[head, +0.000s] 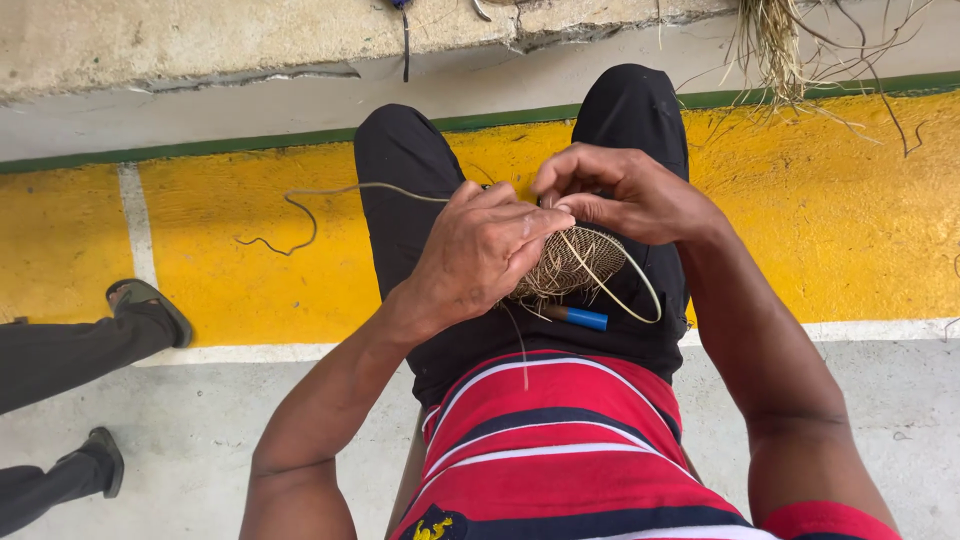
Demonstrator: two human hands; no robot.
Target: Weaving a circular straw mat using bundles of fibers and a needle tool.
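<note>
My left hand (pixel 478 252) grips the edge of a small round woven disc of tan fibre (pixel 575 265) that rests over my lap. My right hand (pixel 610 192) pinches a thin strand at the disc's top edge, fingertips meeting those of my left hand. A long loose fibre strand (pixel 300 215) trails left from my hands across my knee and curls over the yellow floor. A second strand loops around the disc's right side (pixel 650 290). A thin tool with a blue handle (pixel 583 319) lies on my lap under the disc.
Another person's legs and sandalled feet (pixel 140 300) stand at the left. A bundle of dry fibres (pixel 775 40) lies at the top right by a concrete ledge (pixel 200 40). The floor has a yellow band (pixel 850 220) with white and green lines.
</note>
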